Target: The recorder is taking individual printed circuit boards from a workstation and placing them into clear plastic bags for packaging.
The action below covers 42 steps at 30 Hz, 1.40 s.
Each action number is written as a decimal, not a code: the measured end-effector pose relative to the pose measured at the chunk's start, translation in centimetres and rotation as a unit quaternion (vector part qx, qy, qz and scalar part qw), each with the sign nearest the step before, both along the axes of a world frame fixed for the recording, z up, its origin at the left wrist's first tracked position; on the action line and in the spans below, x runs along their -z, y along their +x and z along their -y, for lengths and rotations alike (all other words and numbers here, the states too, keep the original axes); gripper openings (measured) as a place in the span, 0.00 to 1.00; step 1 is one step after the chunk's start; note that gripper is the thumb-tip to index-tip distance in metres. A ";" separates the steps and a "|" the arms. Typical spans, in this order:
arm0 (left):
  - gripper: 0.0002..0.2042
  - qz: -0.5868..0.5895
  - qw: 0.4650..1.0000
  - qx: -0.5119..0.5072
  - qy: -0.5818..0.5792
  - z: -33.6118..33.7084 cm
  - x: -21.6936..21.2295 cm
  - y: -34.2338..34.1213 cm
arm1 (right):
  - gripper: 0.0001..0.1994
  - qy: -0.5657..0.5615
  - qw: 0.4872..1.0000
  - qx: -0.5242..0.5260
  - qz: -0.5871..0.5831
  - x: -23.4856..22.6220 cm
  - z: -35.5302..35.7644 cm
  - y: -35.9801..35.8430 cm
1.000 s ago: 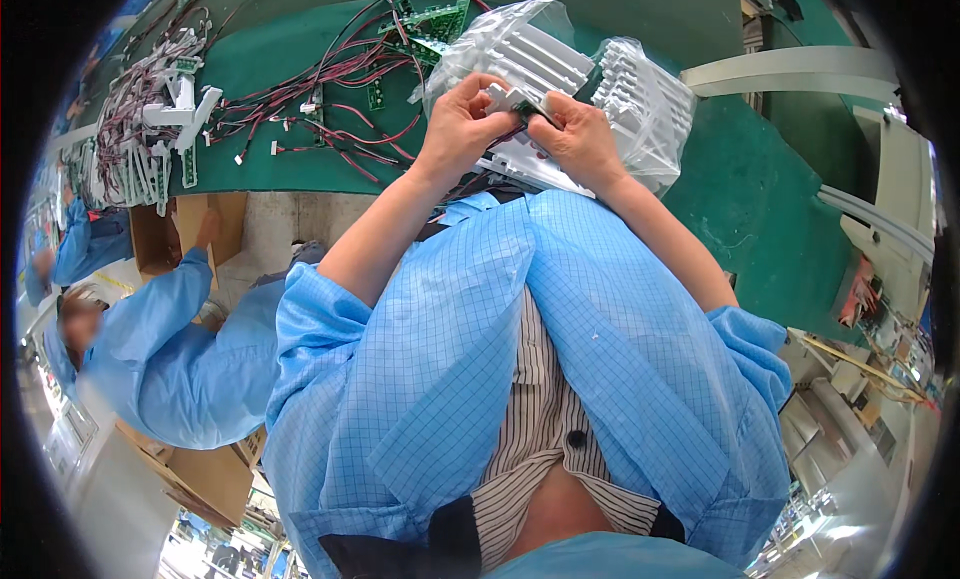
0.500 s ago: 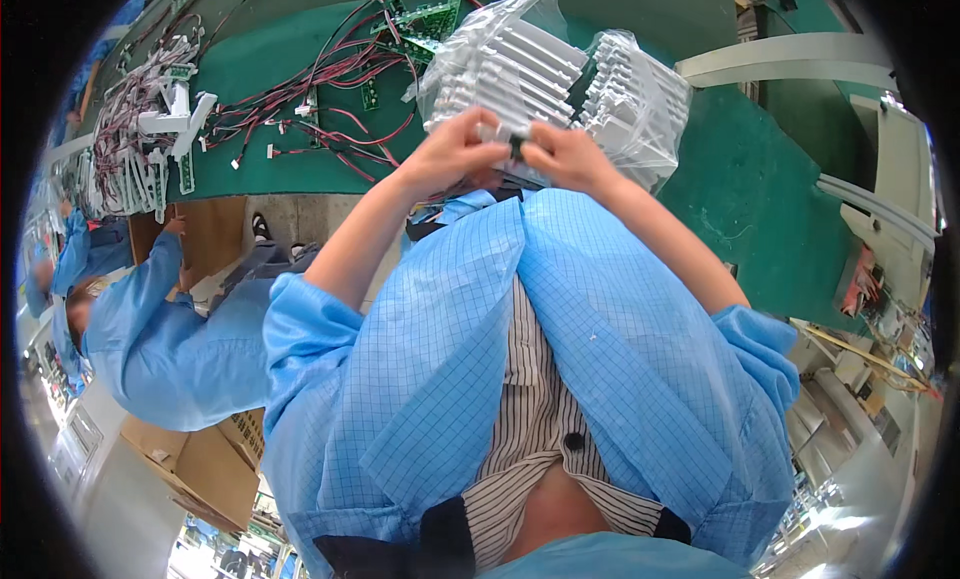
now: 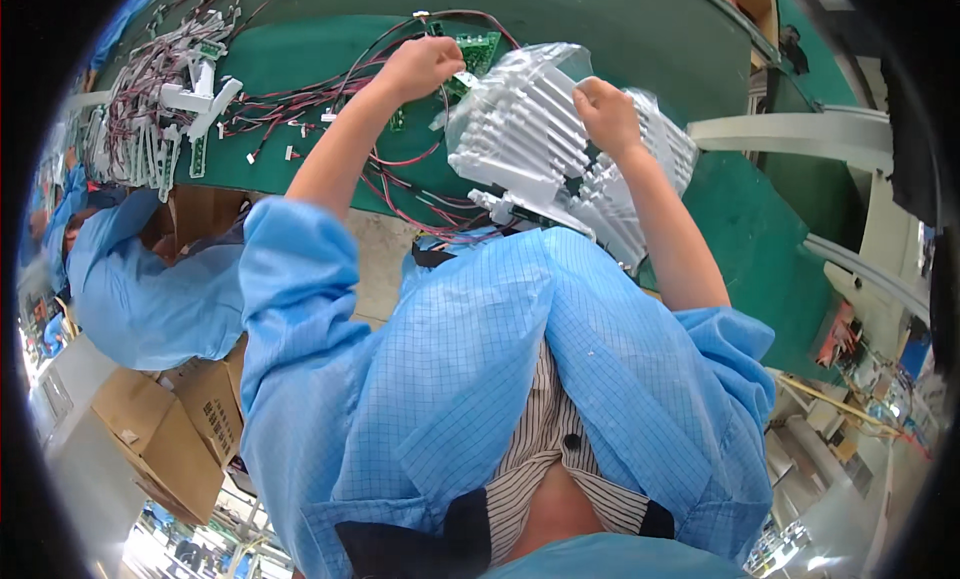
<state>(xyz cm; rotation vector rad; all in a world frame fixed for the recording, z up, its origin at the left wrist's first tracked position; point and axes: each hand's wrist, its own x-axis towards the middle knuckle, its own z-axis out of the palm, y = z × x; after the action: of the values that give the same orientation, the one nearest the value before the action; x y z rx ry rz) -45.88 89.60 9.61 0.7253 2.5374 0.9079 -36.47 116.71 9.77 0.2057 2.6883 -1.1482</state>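
My left hand (image 3: 425, 67) is over the far side of the bench, its fingers pinched beside the green circuit boards (image 3: 478, 51). A small white piece shows at its fingertips; I cannot make out whether it is held. My right hand (image 3: 608, 117) has curled fingers above the white plastic strips (image 3: 535, 119) stacked in a clear bag; anything in its grip is hidden. A second bagged stack of white strips (image 3: 672, 144) lies under and beside my right wrist. Close to my body, a long white plastic piece (image 3: 548, 215) with a dark strip lies at the bench edge.
Red and black wires with white connectors (image 3: 300, 104) spread across the green bench (image 3: 330, 39). A heap of wired white parts (image 3: 150, 109) sits at the left. A co-worker in blue (image 3: 150, 289) is beside cardboard boxes (image 3: 170, 429). A pale curved bar (image 3: 790, 134) crosses at the right.
My hands were together in front of the bagged strips. They have parted: the left has gone up and left to the circuit boards, the right up and right over the bags.
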 end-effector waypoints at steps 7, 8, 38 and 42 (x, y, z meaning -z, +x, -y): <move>0.11 -0.136 0.946 -0.100 -0.276 -2.0 5.2 -3.9 | 0.18 0.260 0.963 -0.073 0.005 3.6 -0.4 -2.5; 0.11 -0.149 0.948 -0.067 -0.272 -1.9 4.9 -4.1 | 0.16 0.264 0.958 -0.087 0.075 3.0 -0.4 -2.4; 0.09 -0.439 0.872 0.211 0.046 -8.7 -5.8 9.5 | 0.11 -0.529 0.815 -0.041 0.234 -4.5 -0.9 3.1; 0.12 -0.434 0.869 0.228 0.067 -8.6 -5.1 9.7 | 0.11 -0.530 0.815 -0.046 0.228 -4.4 -0.9 3.7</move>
<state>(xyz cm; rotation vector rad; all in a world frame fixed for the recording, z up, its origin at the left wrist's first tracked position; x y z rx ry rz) -36.18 98.17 14.69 2.0561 2.7593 0.6681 -32.76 117.56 14.14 0.1239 1.3384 -2.0237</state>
